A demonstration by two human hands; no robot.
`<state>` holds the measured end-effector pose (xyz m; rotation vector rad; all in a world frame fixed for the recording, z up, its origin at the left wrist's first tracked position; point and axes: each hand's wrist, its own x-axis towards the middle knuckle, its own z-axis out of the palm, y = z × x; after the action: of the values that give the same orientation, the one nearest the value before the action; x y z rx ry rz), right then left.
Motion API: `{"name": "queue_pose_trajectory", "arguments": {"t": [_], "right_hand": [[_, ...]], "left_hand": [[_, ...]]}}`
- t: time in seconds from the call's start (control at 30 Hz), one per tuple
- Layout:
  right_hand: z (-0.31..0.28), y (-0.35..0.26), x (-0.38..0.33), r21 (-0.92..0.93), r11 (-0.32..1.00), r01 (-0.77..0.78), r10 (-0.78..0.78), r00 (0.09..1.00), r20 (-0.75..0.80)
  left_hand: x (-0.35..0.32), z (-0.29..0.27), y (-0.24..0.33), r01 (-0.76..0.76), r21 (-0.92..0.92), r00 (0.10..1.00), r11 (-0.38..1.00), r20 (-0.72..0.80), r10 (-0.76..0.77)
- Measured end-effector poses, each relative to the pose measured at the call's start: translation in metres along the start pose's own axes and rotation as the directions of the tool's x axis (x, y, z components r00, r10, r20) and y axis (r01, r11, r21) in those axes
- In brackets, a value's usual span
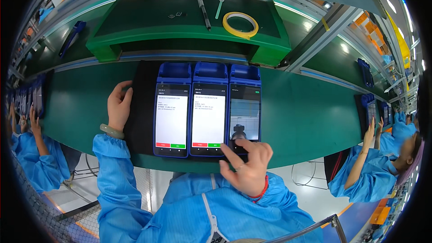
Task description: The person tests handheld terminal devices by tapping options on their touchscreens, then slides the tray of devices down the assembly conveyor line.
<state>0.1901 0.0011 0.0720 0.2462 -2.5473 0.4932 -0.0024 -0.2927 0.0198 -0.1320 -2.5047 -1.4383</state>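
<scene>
We log three blue terminals abreast, black mat at their left, green tabletop extending rightward. Left hand, empty, half-curled by the mat's edge; right hand, unclenched, over two terminals' lower edges.

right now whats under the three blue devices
A black mat shows at their left, and the green bench at their right; what lies directly beneath the blue devices is covered.

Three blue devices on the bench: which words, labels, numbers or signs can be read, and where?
Left device: dark print, red button and green button with pale marks, too small to read.
Middle device: same layout, too small to read.
Right device: tiny marks along its top, unreadable.
</scene>
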Motion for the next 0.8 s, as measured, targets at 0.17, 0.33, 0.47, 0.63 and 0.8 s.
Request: {"name": "queue_pose_trajectory", "arguments": {"t": [0.17,0.33,0.47,0.63,0.8], "right_hand": [[0.005,0.001,0.002,-0.003,1.000,0.002,-0.002,0.999,0.052],[-0.012,0.026,-0.008,0.013,0.993,-0.118,0.118,0.981,-0.153],[-0.006,0.056,-0.020,0.223,0.912,-0.345,0.383,0.910,-0.156],[-0.001,0.056,-0.032,0.215,0.928,-0.304,0.343,0.922,-0.181],[-0.003,0.013,-0.005,0.137,0.991,0.007,0.000,0.999,-0.048]], "left_hand": [[0.000,0.001,-0.002,-0.024,-0.015,1.000,1.000,-0.007,0.024],[-0.001,-0.001,-0.001,-0.033,-0.012,0.999,0.999,0.001,0.033],[-0.001,0.001,-0.001,-0.043,-0.008,0.999,0.999,-0.009,0.043],[0.000,0.002,0.003,-0.044,0.009,0.999,0.999,-0.001,0.044],[0.000,-0.002,-0.001,-0.042,0.010,0.999,0.999,0.008,0.042]]}}
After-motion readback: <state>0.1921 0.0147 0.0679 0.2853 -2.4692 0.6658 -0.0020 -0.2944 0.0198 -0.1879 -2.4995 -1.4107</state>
